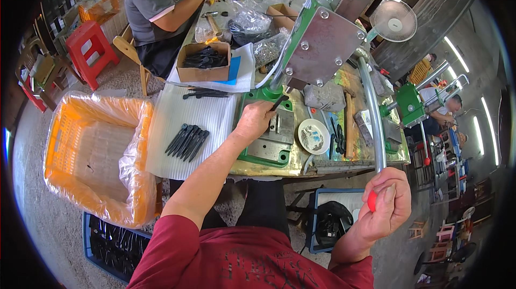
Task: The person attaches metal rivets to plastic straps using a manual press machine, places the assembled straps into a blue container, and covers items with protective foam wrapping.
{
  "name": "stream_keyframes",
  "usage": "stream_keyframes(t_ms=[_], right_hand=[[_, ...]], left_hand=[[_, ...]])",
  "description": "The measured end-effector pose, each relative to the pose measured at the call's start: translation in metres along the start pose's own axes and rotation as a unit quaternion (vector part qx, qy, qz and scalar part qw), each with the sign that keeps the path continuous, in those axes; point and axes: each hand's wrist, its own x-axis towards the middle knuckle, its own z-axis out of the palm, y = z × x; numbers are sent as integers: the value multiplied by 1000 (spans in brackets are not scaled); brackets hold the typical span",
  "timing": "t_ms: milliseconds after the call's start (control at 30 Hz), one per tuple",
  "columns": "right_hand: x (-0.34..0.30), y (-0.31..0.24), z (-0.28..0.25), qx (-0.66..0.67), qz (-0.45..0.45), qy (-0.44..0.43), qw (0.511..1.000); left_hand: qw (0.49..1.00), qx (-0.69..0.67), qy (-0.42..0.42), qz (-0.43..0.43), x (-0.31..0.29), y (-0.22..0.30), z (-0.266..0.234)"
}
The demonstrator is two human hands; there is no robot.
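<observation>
My left hand [253,121] is closed on a slim black part [279,102], holding it at the metal die block [275,128] of a green hand press [317,47]. The press ram comes down just above that part; whether they touch I cannot tell. My right hand [388,203] is wrapped round the red knob [372,201] at the end of the long steel press lever [374,122]. Left of the press, a row of several black pointed parts [187,142] lies on white foam sheet [161,117]. More black parts [207,92] lie near the open cardboard box [201,74].
A white dish [313,136] of small pieces sits right of the die. A plastic-lined orange crate [97,154] stands at left, above a blue crate of black parts [115,243]. Another blue bin [336,219] is under the table. A co-worker [161,15] sits across at far left.
</observation>
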Motion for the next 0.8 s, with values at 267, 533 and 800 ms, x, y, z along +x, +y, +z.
stream_keyframes(t_ms=[267,533,800], right_hand=[[-15,30,-31,-46,-4,-78,996],[-53,133,28,-145,-196,-137,960],[-41,105,18,-103,-197,-160,962]], left_hand=[[1000,-3,5,3,0,-5,-1],[999,-9,33,31,-3,-4,2],[998,3,39,41,-2,-3,4]])
